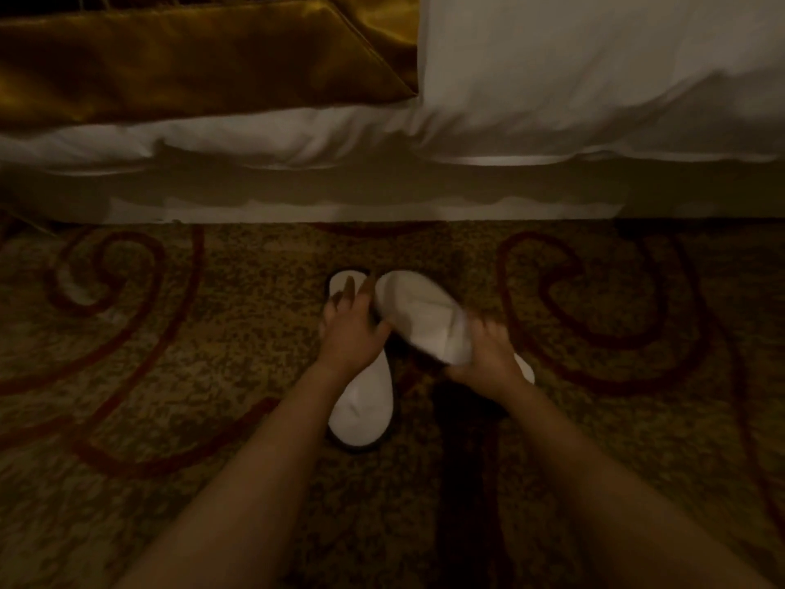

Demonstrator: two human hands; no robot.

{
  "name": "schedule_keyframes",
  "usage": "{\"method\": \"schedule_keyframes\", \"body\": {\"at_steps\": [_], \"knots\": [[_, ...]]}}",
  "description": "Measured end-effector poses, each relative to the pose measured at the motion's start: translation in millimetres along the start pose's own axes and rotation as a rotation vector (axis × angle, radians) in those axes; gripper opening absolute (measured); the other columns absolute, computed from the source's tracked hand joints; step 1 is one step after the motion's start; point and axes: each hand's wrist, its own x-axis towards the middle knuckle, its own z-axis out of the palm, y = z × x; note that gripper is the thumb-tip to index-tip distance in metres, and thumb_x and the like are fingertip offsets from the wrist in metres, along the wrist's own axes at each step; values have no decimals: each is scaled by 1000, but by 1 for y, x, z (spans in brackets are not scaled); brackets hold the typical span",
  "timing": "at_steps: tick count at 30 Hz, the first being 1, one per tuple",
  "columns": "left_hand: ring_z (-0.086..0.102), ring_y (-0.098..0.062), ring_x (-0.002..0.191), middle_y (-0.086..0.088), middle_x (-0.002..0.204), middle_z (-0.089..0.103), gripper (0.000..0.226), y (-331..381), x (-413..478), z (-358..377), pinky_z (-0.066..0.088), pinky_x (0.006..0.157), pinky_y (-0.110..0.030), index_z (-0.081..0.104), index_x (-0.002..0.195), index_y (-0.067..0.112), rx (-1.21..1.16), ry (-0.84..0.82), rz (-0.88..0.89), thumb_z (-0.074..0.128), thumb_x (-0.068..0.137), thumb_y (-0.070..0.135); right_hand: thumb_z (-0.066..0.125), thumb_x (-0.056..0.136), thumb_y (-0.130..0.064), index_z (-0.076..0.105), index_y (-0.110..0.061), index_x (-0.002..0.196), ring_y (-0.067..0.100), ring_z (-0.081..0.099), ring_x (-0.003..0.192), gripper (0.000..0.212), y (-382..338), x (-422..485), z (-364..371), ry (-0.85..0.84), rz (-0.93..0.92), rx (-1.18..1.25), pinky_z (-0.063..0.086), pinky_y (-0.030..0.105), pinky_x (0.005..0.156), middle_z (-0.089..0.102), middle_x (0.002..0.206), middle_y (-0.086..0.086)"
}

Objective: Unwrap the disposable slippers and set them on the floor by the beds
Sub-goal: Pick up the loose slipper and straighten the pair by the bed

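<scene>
Two white disposable slippers lie on the patterned carpet in front of the bed. The left slipper (363,410) rests flat, its heel toward me, and my left hand (350,329) lies over its front part with fingers spread. The right slipper (418,314) is tilted up off the carpet, slanting toward the upper left. My right hand (488,354) grips its rear end. No wrapper is visible. The scene is dim and the hands are slightly blurred.
The bed edge (382,193) with white sheets runs across the view just beyond the slippers. A gold bed runner (191,61) drapes at the upper left. Brown carpet (170,333) with dark red swirls surrounds the slippers.
</scene>
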Motion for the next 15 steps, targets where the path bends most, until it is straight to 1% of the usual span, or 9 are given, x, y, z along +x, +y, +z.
{"method": "schedule_keyframes", "body": {"at_steps": [2, 3, 5, 7, 9, 10, 12, 13, 15], "knots": [[9, -34, 144, -7, 159, 11, 69, 6, 7, -11, 15, 116, -50, 12, 147, 34, 68, -27, 29, 48, 89, 43, 74, 70, -30, 7, -20, 147, 29, 20, 137, 103, -5, 1, -2, -175, -217, -73, 20, 34, 111, 24, 149, 9], [11, -33, 144, -7, 158, 15, 67, 9, 10, -15, 15, 116, -49, 14, 147, 35, 119, -62, 57, 47, 90, 45, 74, 70, -30, 4, -23, 147, 27, 18, 138, 104, -8, 2, -2, -216, -297, -119, 19, 35, 112, 20, 151, 6], [23, -29, 141, -7, 154, 30, 58, 15, 14, -20, 19, 118, -46, 24, 145, 31, 187, -191, 132, 44, 92, 43, 73, 68, -30, 1, -28, 146, 24, 15, 139, 106, -12, 3, -3, -213, -406, -163, 13, 34, 115, 18, 152, 3], [41, -29, 131, -9, 144, 45, 46, 17, 10, -18, 33, 111, -42, 38, 140, 26, 178, -298, 169, 43, 95, 31, 72, 67, -26, 0, -29, 146, 21, 14, 139, 107, -15, 3, -9, -190, -473, -197, 3, 32, 115, 17, 153, 2], [49, -30, 123, -12, 137, 52, 40, 16, 1, -13, 41, 103, -36, 47, 135, 21, 74, -269, 147, 44, 95, 18, 69, 69, -20, 1, -27, 147, 19, 9, 141, 103, -16, 3, -17, -169, -515, -259, -4, 34, 116, 13, 155, 0], [49, -29, 123, -12, 137, 53, 39, 16, -4, -11, 39, 101, -30, 49, 134, 18, -23, -234, 105, 44, 95, 14, 66, 72, -16, 4, -25, 147, 20, 6, 143, 98, -15, 2, -21, -132, -513, -266, -6, 35, 117, 11, 157, 0], [48, -27, 126, -12, 139, 51, 40, 17, -11, -5, 34, 98, -22, 48, 134, 11, -226, -157, -8, 47, 94, 11, 59, 78, -8, 10, -19, 147, 21, 6, 145, 86, -14, -1, -24, 36, -427, -224, -5, 34, 117, 12, 157, 3], [47, -26, 127, -12, 140, 50, 41, 18, -14, 0, 34, 100, -22, 46, 135, 9, -310, -119, -79, 47, 94, 10, 56, 81, -7, 14, -17, 147, 22, 10, 144, 79, -15, -3, -24, 141, -322, -191, -1, 34, 119, 15, 157, 5], [46, -27, 127, -13, 141, 48, 44, 26, -18, 10, 35, 102, -26, 43, 138, 8, -469, -67, -221, 45, 94, 9, 53, 88, -17, 26, -9, 142, 27, 26, 138, 61, -23, -3, -19, 266, 21, -57, 19, 39, 117, 30, 150, 11]]}}
